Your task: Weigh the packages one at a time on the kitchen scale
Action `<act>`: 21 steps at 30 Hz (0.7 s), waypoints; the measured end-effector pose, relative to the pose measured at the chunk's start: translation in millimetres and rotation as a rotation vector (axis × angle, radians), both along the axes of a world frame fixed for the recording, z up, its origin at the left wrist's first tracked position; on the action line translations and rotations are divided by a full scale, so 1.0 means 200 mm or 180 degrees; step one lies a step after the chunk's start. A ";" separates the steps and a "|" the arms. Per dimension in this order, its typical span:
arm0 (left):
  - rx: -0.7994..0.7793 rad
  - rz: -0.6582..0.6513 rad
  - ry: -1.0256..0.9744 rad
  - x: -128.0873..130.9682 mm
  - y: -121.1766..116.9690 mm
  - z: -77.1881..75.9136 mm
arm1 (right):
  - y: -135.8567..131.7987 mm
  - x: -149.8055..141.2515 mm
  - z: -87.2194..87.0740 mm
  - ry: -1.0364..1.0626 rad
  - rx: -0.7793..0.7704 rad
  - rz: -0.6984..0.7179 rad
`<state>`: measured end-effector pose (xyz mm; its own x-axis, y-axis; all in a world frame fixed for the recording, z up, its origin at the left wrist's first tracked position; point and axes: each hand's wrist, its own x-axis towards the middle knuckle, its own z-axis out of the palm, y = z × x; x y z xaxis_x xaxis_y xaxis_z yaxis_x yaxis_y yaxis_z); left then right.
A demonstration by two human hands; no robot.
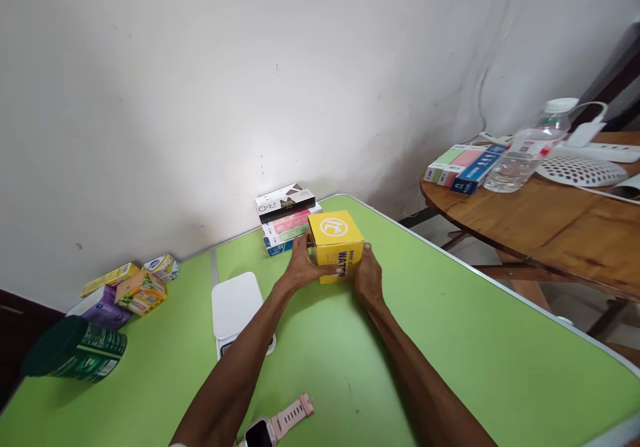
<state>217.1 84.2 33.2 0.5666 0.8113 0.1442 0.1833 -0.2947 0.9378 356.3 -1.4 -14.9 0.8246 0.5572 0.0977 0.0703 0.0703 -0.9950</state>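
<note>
Presumably to keep it steady, I grip the yellow box (337, 239) with the left hand (300, 266) at its eight o'clock and the right hand (369, 278) at four.

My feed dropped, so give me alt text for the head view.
A person's left hand and right hand grip a yellow box between them at a green table. Flat boxes are stacked beyond it; leftward are a white scale, small cartons and a green tub, with a pink-strapped watch at the bottom edge.
</note>
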 end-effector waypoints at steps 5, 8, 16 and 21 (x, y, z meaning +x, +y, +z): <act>0.0374 0.0065 0.0353 -0.12 -0.17 -0.02 | -0.09 -0.13 -0.02 0.0553 -0.0568 -0.0151; 0.0654 0.0187 0.0436 -0.20 -0.28 0.02 | -0.17 -0.22 -0.02 0.0669 -0.0572 -0.0346; 0.0966 0.0576 0.0438 -0.72 -0.32 0.31 | -0.14 -0.61 0.26 0.0068 0.0047 0.0607; 0.0947 0.0925 0.0459 -1.05 -0.26 0.33 | -0.01 -0.88 0.29 -0.0188 0.0216 0.1469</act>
